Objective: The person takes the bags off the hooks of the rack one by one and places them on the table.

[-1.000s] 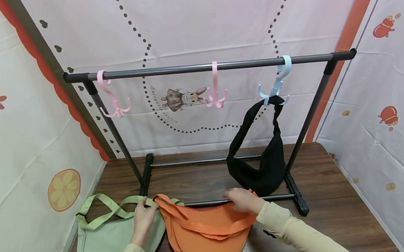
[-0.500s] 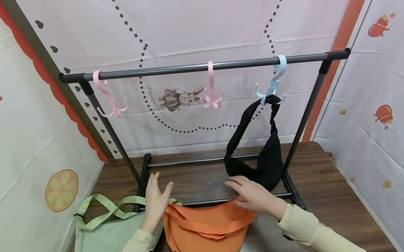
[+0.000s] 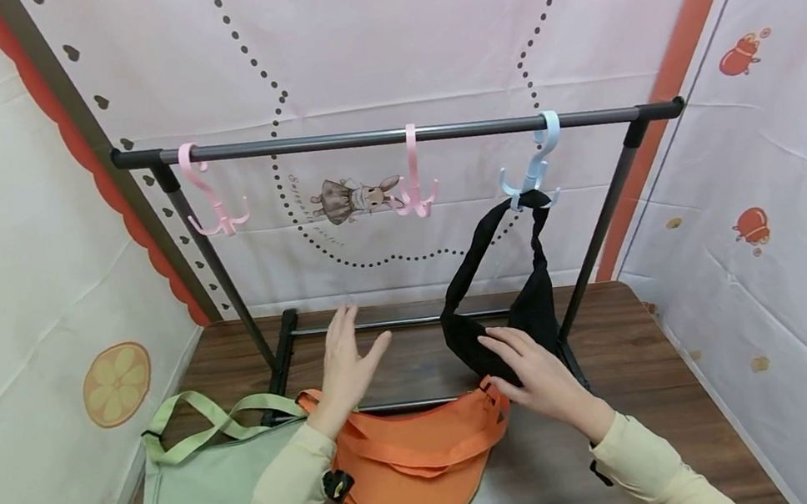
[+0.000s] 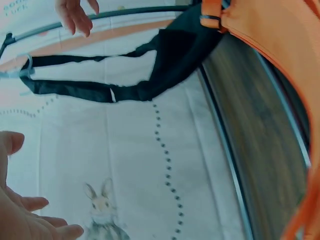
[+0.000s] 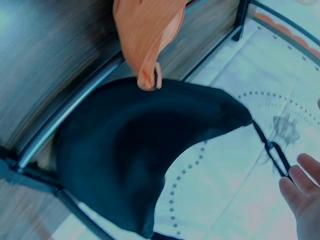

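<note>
Orange bag loose on the table, both hands empty

Looks to me like a between-grips moment in a bag-hanging job: black bag on the blue hook, orange one by the rack's low front bar, next to the green bag. Left hand is spread wide; right hand is relaxed, fingers extended, near the black bag. I'd guess the next move calls for gripping the orange bag. Readable text? Backdrop letters look like "LUCK" in the left wrist view; the script by the rabbit is too tiny. No brands I can spot.
</note>
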`<state>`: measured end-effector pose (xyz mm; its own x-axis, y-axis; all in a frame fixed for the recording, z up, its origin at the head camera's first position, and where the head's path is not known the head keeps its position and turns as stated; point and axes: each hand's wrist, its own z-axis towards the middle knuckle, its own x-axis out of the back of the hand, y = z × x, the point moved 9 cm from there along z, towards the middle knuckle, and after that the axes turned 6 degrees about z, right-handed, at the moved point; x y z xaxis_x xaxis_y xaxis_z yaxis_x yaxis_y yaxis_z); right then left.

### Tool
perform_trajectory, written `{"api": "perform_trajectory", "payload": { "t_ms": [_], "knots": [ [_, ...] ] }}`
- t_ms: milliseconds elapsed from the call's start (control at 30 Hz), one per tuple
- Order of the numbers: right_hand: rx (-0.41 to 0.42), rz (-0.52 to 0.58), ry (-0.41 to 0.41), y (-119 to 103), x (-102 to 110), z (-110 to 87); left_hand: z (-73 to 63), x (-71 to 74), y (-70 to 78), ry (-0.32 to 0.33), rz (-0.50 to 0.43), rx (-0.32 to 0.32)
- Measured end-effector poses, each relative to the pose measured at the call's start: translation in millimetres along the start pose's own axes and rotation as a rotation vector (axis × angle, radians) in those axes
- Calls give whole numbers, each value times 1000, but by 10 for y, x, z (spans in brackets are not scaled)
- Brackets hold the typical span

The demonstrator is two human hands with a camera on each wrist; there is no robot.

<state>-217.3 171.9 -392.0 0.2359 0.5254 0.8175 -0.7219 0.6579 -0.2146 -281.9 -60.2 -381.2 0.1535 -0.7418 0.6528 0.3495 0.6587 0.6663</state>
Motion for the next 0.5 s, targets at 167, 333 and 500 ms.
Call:
{"api": "perform_trajectory", "payload": {
  "t_ms": [167, 333, 500],
  "knots": [
    [9, -18, 89, 108, 159, -105, 148, -58, 356, -20, 54, -134],
    [-12, -33, 123, 216, 259, -189, 301, -10, 735, 30, 156, -277],
    [-34, -57, 145, 293, 334, -268, 400, 79, 1145, 136, 215, -477]
  ]
}}
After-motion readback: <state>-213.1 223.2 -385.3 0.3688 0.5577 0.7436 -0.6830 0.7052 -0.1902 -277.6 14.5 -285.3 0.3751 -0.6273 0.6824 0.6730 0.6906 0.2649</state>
